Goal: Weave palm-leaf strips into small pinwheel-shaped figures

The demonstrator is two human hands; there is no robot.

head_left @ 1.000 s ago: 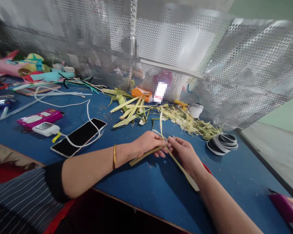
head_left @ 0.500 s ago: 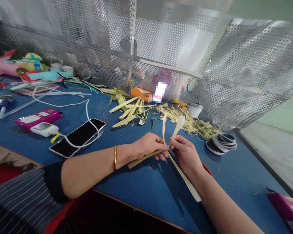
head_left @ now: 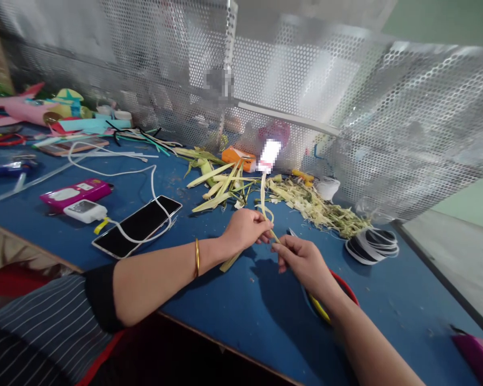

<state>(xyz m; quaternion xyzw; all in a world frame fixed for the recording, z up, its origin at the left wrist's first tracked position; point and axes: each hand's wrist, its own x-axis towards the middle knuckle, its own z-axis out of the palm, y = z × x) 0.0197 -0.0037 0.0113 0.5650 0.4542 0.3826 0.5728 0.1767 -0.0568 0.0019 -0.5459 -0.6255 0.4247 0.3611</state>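
Observation:
My left hand pinches a pale corn husk strip between thumb and fingers over the blue table. The strip stands up above that hand and makes a small loop at the fingertips. Another husk end hangs out below the left palm. Just to the right and slightly lower, my right hand is closed on the strip's other stretch. Beneath the right wrist lie scissors with red and yellow handles, largely covered; their blade tip shows beyond the knuckles.
Loose corn husks and a heap of shredded husk lie behind my hands. A coil of black and white strip sits right. On the left are a phone, a white cable and a magenta box. A perforated screen stands behind.
The strips, crossed in an X before, now show a small loop at my left fingertips. My right hand has moved lower, and the scissors beneath it show more.

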